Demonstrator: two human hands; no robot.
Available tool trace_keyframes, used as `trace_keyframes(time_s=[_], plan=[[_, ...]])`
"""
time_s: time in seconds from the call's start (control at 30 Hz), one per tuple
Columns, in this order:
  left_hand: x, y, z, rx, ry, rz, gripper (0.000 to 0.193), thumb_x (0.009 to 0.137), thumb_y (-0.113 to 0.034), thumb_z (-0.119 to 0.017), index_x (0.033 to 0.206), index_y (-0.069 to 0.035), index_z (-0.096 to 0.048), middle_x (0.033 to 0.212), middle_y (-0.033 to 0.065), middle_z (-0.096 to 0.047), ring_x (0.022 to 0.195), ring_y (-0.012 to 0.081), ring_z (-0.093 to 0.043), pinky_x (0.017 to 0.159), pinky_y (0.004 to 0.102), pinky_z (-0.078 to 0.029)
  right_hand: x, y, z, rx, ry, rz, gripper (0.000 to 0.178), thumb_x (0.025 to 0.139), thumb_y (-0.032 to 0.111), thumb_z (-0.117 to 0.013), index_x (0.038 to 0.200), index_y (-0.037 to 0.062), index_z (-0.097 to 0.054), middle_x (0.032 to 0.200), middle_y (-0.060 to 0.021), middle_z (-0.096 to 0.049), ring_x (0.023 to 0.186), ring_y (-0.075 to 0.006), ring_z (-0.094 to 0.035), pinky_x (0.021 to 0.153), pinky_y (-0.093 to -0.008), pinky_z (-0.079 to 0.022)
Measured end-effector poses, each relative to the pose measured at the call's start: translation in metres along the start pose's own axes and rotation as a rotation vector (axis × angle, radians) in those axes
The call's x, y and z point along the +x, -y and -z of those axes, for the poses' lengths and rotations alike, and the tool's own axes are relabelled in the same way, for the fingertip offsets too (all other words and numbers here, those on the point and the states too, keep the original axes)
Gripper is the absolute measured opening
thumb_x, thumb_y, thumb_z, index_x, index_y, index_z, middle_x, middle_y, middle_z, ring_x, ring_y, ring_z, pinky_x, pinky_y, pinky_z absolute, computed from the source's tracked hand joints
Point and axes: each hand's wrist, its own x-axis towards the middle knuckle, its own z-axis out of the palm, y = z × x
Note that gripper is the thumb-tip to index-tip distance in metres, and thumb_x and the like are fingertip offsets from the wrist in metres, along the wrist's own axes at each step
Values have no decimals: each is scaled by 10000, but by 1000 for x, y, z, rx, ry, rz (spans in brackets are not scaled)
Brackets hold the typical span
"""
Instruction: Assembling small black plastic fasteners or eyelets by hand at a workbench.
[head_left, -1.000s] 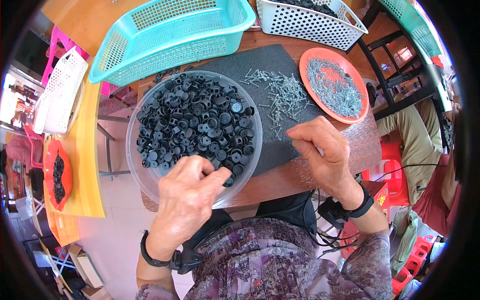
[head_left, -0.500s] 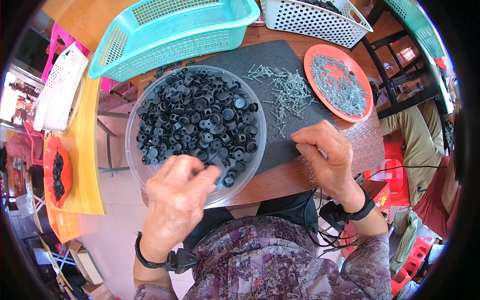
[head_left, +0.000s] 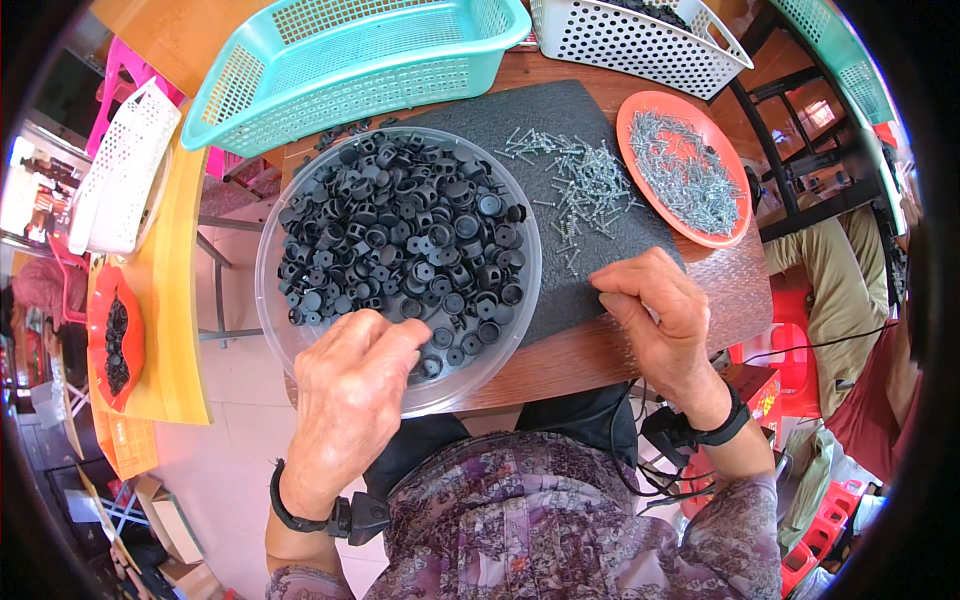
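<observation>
A round clear plastic tub (head_left: 275,325) holds a heap of small round black plastic parts (head_left: 400,225). My left hand (head_left: 350,385) is over its near rim with fingers curled in among the nearest parts; what they grip is hidden. To the right, my right hand (head_left: 665,315) hovers at the near edge of the black mat (head_left: 550,300), thumb and forefinger drawn together. Anything in that pinch is too small to make out. Just beyond it, loose silver screws (head_left: 590,185) lie scattered on the mat. An orange plate (head_left: 735,155) of more screws stands farther right.
A turquoise basket (head_left: 370,85) and a white perforated basket (head_left: 640,50) stand along the table's far side. On a yellow table (head_left: 180,350) at left are a red dish (head_left: 100,335) of black parts and a white basket (head_left: 130,160). Another person's leg (head_left: 840,270) shows at right.
My left hand has moved slightly down and left, its fingers lower by the tub's near parts. The right hand stays pinched in nearly the same spot. The view has shifted slightly.
</observation>
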Motion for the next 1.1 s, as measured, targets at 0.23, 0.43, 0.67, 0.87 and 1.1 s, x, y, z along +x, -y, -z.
trace_keyframes(time_s=[0.23,0.43,0.67,0.87,1.1], plan=[[8,-9,-13,1,103,-142,223,598,35,-699,808,-6,-636,695,89,-528,667,258,-557,571,356,-440,2,2,-1,1,-3,23,167,691,-98,-645,831,-10,-623,810,-122,-640,699,-274,-578,609,-336,-454],[12,-5,-15,87,160,-218,202,568,-4,-712,738,-15,-604,686,85,-513,659,273,-528,567,369,-425,0,-2,3,15,-53,29,175,680,-93,-653,830,-11,-619,794,-125,-629,689,-287,-567,600,-347,-450],[3,-8,-3,119,114,-106,169,578,-21,-710,713,8,-613,686,92,-572,649,273,-520,569,372,-411,2,-15,10,-75,-93,-14,149,689,-60,-653,814,11,-616,756,-115,-598,713,-291,-545,615,-363,-442],[-1,-12,-4,-12,3,-109,167,602,5,-711,738,29,-618,696,105,-583,629,245,-553,568,329,-437,9,-20,-6,-142,-15,67,164,632,6,-686,781,29,-620,703,-101,-520,675,-291,-498,598,-375,-423],[-7,-18,-6,-421,-110,277,137,658,15,-715,761,27,-625,713,60,-586,621,110,-550,577,226,-431,20,-15,-17,-364,95,126,149,628,35,-671,654,20,-525,691,-124,-492,694,-299,-492,609,-393,-401]])
